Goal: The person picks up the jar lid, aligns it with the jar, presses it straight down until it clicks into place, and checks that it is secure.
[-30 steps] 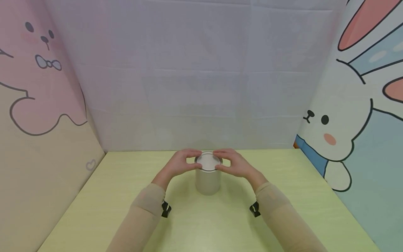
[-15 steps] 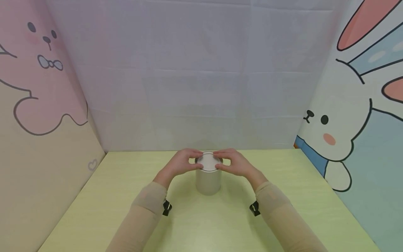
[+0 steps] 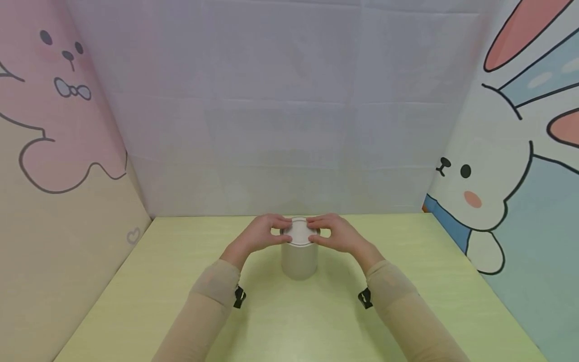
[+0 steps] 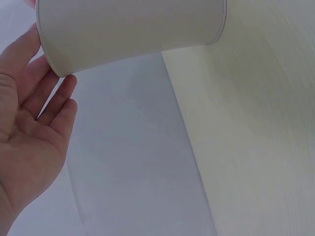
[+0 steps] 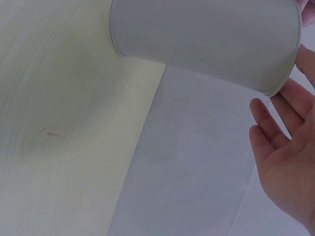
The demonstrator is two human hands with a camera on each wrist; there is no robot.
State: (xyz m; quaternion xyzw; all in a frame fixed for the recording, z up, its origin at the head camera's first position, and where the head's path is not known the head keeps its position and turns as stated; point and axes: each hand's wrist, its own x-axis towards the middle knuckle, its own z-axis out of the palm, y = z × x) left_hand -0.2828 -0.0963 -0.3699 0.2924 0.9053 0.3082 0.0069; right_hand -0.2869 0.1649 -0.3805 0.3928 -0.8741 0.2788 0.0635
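canister: a pale round canister [image 3: 299, 254] stands upright mid-desk, toward the far edge.
lid: white lid [image 3: 299, 232] sits on top.
hands: left hand [image 3: 258, 235] and right hand [image 3: 340, 236] pinch the lid's rim from either side.
step: likely working the lid; next calls for an even, steady grip.
desk: pale green desk [image 3: 289, 322], cartoon panels around.

A pale yellow-green table [image 3: 135, 301] with faint wood grain fills the foreground. Behind it hangs a creased white sheet [image 3: 280, 110]. The left wall [image 3: 54, 151] shows a pink cartoon animal on beige — the right wall [image 3: 520, 176] a white rabbit on blue. Light is soft and even.
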